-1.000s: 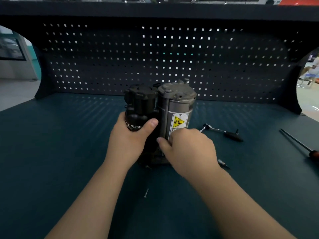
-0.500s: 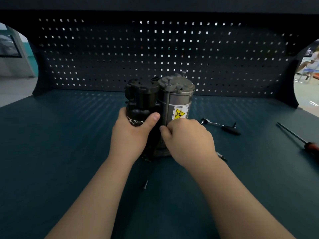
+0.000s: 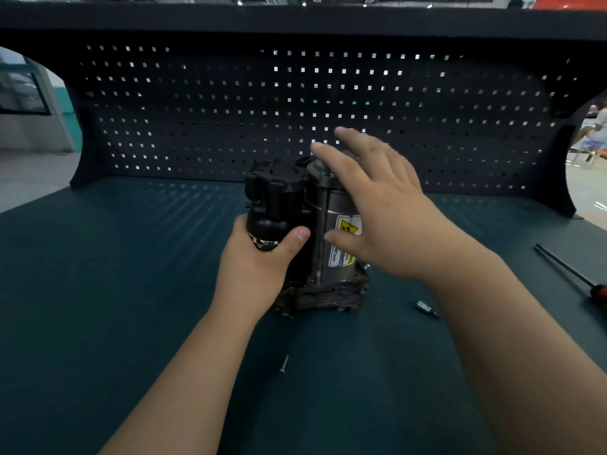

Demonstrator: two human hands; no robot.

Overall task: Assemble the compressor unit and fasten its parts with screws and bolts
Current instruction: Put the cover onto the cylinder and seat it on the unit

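I see one compressor upright mid-bench. My left hand grips its black cylinder. My right hand hovers by the silver one, fingers spread, holding nothing. One screw, one socket and one screwdriver lie apart.

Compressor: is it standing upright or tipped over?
Upright. The compressor stands on its base on the bench, tops facing up; the left hand grips its black cylinder.
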